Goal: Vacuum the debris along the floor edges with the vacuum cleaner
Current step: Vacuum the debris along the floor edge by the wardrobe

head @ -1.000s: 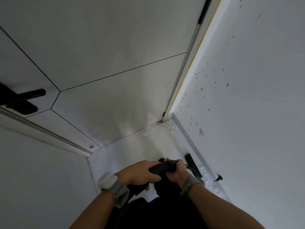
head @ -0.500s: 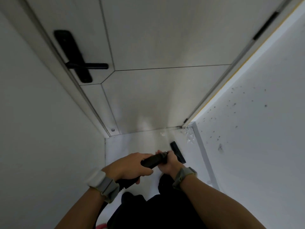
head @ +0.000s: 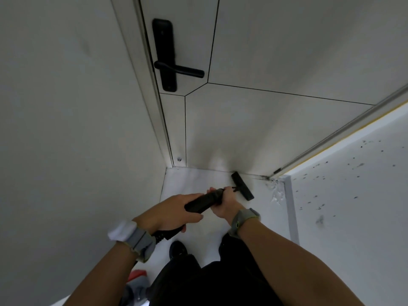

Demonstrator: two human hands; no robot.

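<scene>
- nearest, our dark trousers and one black shoe [head: 177,249] stand on the pale floor [head: 194,180]. a red object [head: 138,273] shows at lower left, too hidden to name.
- left hand [head: 170,212]: fingers curled round the rear of the black wand of the vacuum cleaner [head: 203,201]. we judge that this hand steers and bears the weight.
- right hand [head: 226,203]: wrapped round the forward end of the same wand, just ahead of the left. two grips this close together let us aim the tip in a narrow recess.
- floor nozzle [head: 242,186]: a short black bar lying flat on the floor and set aslant, its far end at the foot of the door [head: 276,129]. the slant turns it toward the corner.
- debris [head: 275,192]: pale scraps heaped in the right-hand corner against the white skirting [head: 288,206], near the nozzle but apart from it. we judge this edge not yet cleaned.
- farthest, the black door handle [head: 178,70] and the speckled right wall [head: 353,195].
</scene>
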